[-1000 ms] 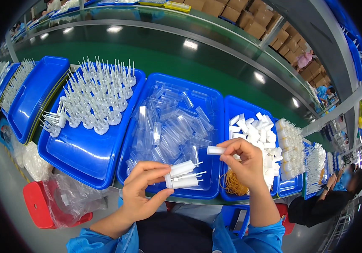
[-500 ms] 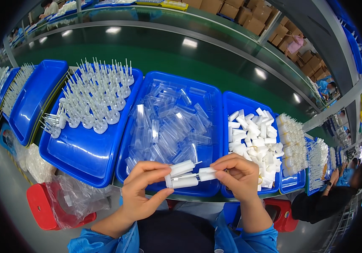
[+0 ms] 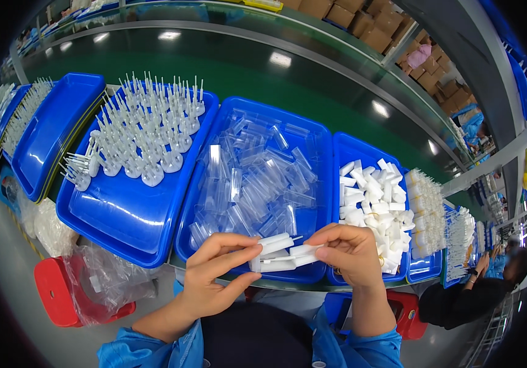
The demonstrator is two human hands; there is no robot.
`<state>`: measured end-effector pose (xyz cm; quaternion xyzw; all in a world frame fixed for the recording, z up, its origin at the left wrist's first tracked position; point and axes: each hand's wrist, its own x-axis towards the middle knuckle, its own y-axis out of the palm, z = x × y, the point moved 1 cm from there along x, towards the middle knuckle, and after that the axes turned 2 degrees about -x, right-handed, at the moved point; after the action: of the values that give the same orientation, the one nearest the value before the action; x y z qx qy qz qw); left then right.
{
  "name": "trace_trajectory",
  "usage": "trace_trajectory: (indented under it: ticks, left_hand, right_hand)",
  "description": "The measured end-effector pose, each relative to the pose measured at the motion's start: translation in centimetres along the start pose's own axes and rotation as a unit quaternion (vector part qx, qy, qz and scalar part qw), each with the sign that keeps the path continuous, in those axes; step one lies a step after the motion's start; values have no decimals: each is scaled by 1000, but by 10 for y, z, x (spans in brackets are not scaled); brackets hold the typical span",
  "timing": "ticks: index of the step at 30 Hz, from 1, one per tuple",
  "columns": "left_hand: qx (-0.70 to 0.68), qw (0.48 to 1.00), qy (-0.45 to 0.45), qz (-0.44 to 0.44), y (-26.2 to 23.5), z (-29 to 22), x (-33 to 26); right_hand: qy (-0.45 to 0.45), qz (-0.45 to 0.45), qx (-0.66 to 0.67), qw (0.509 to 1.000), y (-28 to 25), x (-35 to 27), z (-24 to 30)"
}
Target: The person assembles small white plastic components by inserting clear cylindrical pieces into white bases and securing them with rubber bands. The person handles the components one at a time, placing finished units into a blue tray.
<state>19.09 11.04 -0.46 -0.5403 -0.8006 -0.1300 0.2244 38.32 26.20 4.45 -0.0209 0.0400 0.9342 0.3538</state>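
My left hand (image 3: 217, 276) pinches a small bundle of white plastic tubes (image 3: 274, 254) in front of my chest. My right hand (image 3: 350, 253) meets the bundle's right end and presses another white tube piece against it. Just beyond the hands lies a blue tray (image 3: 321, 147) filled with several clear plastic caps (image 3: 257, 184). To its right a blue tray (image 3: 344, 150) holds several short white tube pieces (image 3: 371, 205). On the left a blue tray (image 3: 128, 227) carries upright white parts with thin stems (image 3: 147, 132).
More blue trays (image 3: 48, 141) sit at the far left and further trays of white parts (image 3: 426, 211) at the right. A green conveyor belt (image 3: 226, 67) runs behind the trays. A red stool with a clear bag (image 3: 61, 294) stands at lower left. Another person (image 3: 466, 294) sits at the right.
My right hand brought a white tube piece down from over the white-parts tray and pushed it against the bundle in my left hand. The left hand stayed nearly still.
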Motion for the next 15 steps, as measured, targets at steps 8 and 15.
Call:
trace_trajectory:
  ticks: [8,15]
  left_hand:
    - [6,1000,-11,4,6,-1,1]
    - [-1,1000,-17,16,5,-5,3]
  right_hand:
    - [-258,-49,-355,897,25,-8,5]
    - [-286,-19,-309,907,35,-6,2]
